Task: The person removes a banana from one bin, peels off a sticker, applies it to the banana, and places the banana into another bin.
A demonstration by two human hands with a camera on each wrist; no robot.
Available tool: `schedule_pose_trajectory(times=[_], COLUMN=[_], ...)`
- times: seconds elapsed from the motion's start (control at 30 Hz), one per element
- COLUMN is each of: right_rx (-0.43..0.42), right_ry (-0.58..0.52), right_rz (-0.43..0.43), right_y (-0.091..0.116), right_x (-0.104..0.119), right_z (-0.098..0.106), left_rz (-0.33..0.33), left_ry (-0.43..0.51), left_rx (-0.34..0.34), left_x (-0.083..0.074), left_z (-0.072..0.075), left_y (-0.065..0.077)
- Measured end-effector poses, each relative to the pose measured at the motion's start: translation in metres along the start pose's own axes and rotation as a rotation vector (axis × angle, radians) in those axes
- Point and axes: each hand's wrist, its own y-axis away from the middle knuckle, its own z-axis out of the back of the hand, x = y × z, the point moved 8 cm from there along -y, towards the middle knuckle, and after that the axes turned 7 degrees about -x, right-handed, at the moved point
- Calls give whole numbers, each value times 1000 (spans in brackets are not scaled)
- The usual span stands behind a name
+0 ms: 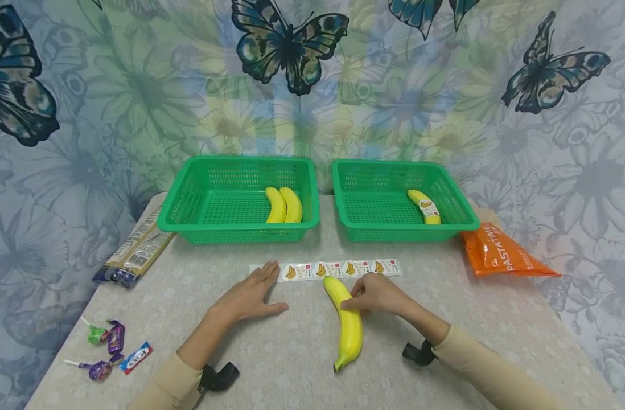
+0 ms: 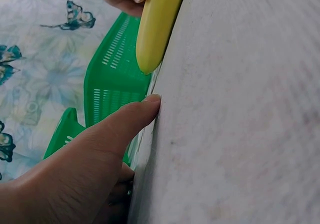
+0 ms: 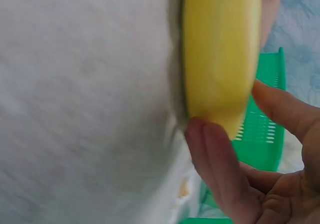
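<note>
A yellow banana (image 1: pixel 349 330) lies lengthwise on the table, its stem end toward the near side. My right hand (image 1: pixel 381 295) grips its upper part, thumb on one side and fingers on the other; the right wrist view shows the fingertips (image 3: pixel 212 134) against the peel. A white strip of stickers (image 1: pixel 356 269) with several banana pictures runs across the table just beyond the banana's far tip. My left hand (image 1: pixel 248 296) rests flat on the left end of that strip, fingers straight and thumb (image 2: pixel 142 108) spread toward the banana. The strip's part under the left fingers is hidden.
Two green baskets stand at the back: the left basket (image 1: pixel 241 232) holds two plain bananas (image 1: pixel 284 206), the right basket (image 1: pixel 404 233) one banana with a sticker (image 1: pixel 425 208). An orange pasta bag (image 1: pixel 502 250) lies right, a gold packet (image 1: pixel 138 250) left, wrapped candies (image 1: pixel 115 339) near left.
</note>
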Motion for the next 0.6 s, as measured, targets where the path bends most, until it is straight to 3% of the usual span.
schedule_pose_trajectory(times=[0.3, 0.6], right_rx=[-100, -44], right_ry=[130, 166], right_rz=[241, 394], right_y=[-17, -32], right_x=[50, 98], right_z=[21, 11], left_rz=[17, 36], left_ry=[14, 57], left_rx=[11, 18], left_x=[5, 3], left_z=[0, -1], left_y=[0, 0])
